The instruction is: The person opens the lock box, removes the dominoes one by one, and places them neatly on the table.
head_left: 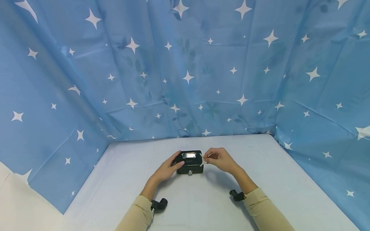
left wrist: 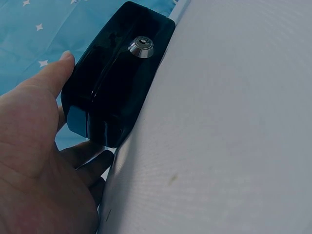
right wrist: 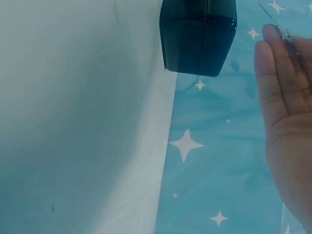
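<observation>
A small black cash box [head_left: 196, 167] sits on the white table with its lid down. On its front is a round silver lock [left wrist: 141, 47], and a shiny rectangular plate [head_left: 189, 156] is set in the lid. My left hand [head_left: 166, 168] grips the box's left end, thumb over the lid and the other fingers around the side and back. Beside the right end, my right hand [head_left: 221, 159] pinches a small silvery, jagged metal piece [head_left: 203, 159] between thumb and fingertips. In the right wrist view the fingers mostly cover this piece, and I cannot tell whether it is keys.
The white-covered table [head_left: 115, 192] runs back to a blue curtain [head_left: 188, 80] with white stars, which also hangs along both sides. A black camera mount is strapped to each wrist, left mount [head_left: 159, 204] and right mount [head_left: 237, 195].
</observation>
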Available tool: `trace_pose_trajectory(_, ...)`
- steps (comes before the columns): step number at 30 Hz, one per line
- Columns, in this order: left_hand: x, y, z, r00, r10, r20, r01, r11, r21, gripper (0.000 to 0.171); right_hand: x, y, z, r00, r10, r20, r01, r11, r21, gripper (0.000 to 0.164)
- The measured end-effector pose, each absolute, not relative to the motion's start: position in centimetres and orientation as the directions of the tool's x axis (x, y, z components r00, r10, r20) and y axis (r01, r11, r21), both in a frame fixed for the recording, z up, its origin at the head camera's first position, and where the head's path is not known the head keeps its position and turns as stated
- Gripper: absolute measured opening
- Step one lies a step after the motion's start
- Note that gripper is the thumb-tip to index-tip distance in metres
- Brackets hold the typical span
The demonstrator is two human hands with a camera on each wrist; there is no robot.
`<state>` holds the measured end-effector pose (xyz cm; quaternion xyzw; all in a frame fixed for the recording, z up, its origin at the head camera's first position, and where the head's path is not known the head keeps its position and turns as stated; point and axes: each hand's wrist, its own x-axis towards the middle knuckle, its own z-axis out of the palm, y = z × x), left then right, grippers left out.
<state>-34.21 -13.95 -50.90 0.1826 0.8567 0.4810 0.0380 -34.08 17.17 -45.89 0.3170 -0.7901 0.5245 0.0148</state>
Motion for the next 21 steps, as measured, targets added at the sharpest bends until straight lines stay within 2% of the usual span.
trace_pose_trajectory(11, -34.25, -13.99, -51.11, -0.932, 0.344, 0.112, 0.275, 0.472, 0.838, 0.074, -33.73, 17.0, -45.6, -0.867, -0.424, 0.261, -0.368, 0.192, -0.91, 0.008)
trace_pose_trajectory(16, -34.31, -14.02, -51.2, -0.931, 0.349, 0.111, 0.275, 0.466, 0.841, 0.075, -33.64, 16.71, -45.68, -0.87, -0.426, 0.247, -0.346, 0.172, -0.922, 0.013)
trace_pose_trajectory(21, -34.41, -14.04, -51.18, -0.93, 0.349, 0.114, 0.277, 0.464, 0.841, 0.077, -33.54, 16.3, -45.67, -0.847, -0.474, 0.241, -0.353, 0.161, -0.922, 0.018)
